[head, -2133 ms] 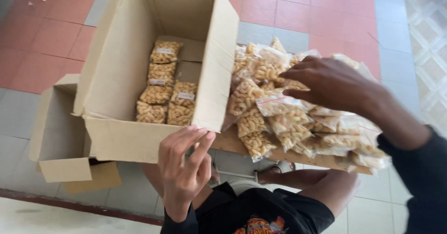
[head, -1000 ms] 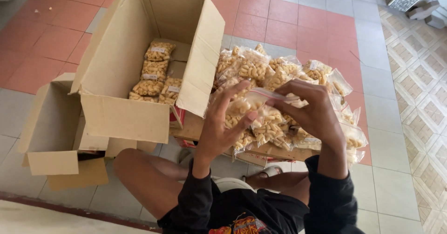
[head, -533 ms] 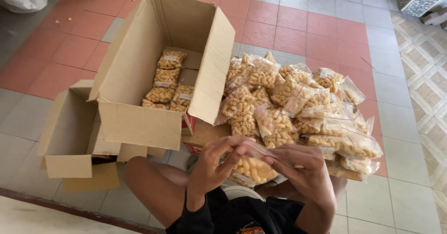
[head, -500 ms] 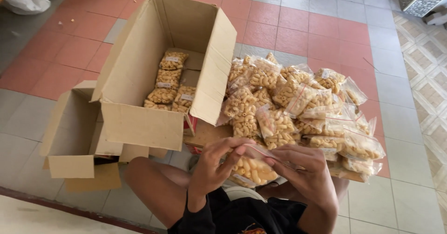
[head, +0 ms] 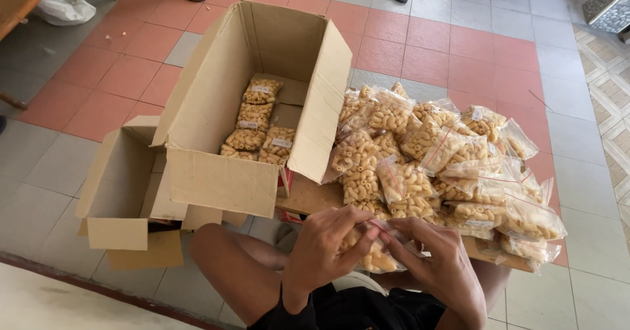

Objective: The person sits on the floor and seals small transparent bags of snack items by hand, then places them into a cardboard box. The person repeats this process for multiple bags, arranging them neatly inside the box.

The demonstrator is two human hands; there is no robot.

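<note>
Clear snack bag (head: 375,256) between both hands

Inside tall open cardboard box (head: 223,100): clear snack packets (head: 256,123), stacked at bottom.
Right of box: heap of snack packets (head: 446,172), on board's (head: 308,195) right end.
Left of box: smaller open cardboard box (head: 118,185).

Head view, steeply downward, close

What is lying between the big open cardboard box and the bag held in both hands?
In the head view, a bare wooden board edge lies between the box and the held bag.
</note>
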